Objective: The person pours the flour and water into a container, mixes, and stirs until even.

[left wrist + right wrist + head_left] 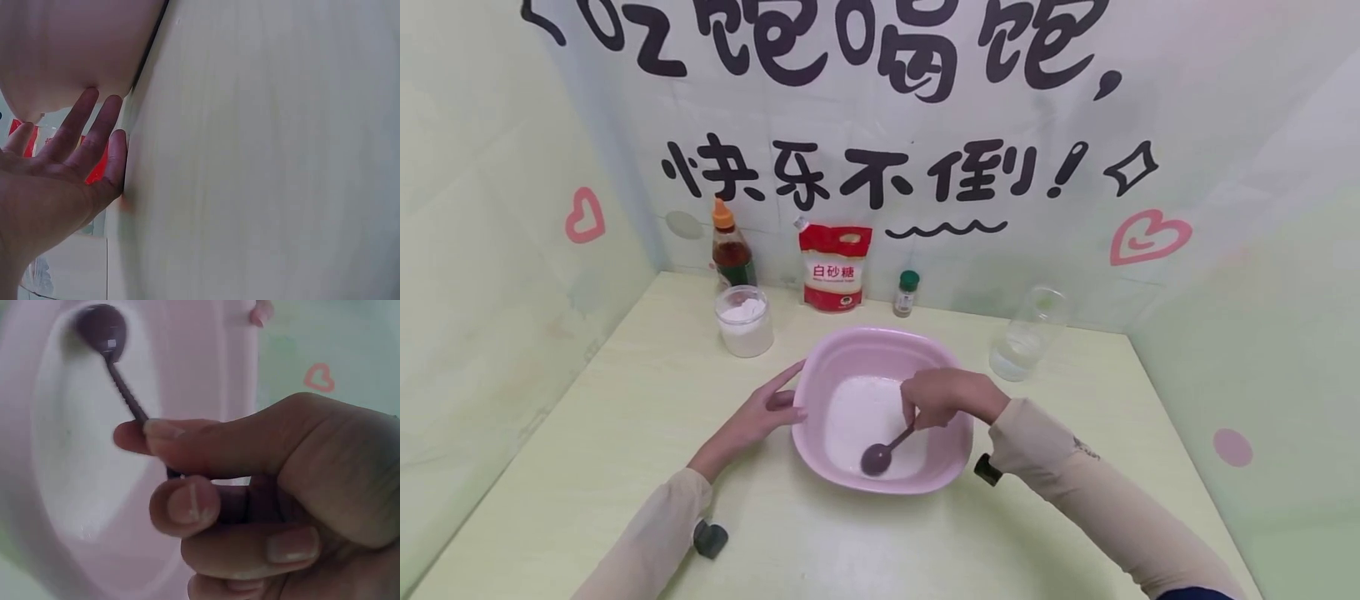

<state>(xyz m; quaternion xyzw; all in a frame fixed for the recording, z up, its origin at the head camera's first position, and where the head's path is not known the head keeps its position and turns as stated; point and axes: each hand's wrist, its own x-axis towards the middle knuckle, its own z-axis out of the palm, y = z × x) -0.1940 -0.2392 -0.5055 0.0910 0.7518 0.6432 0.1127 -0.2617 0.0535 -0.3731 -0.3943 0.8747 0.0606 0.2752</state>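
Observation:
A pink plastic basin (pixel 880 335) stands on the table with a white layer (pixel 857 408) across its bottom. My right hand (pixel 943 396) reaches over the basin's right side and pinches the handle of a dark brown spoon (pixel 103 331) between thumb and fingers. The spoon's bowl points down toward the white layer, near the front of the basin. At the left side is my left hand (pixel 767 412), its thumb at the rim. In the left wrist view its fingers (pixel 78 122) are spread and nearly straight against the basin's outer wall.
Behind the basin stand a jar of white powder (pixel 747 323), a sauce bottle with an orange cap (pixel 733 250), a red and white sugar pouch (pixel 833 267) and a small green-capped bottle (pixel 906 293). A clear glass (pixel 1021 342) with liquid stands back right. Printed curtains surround the table.

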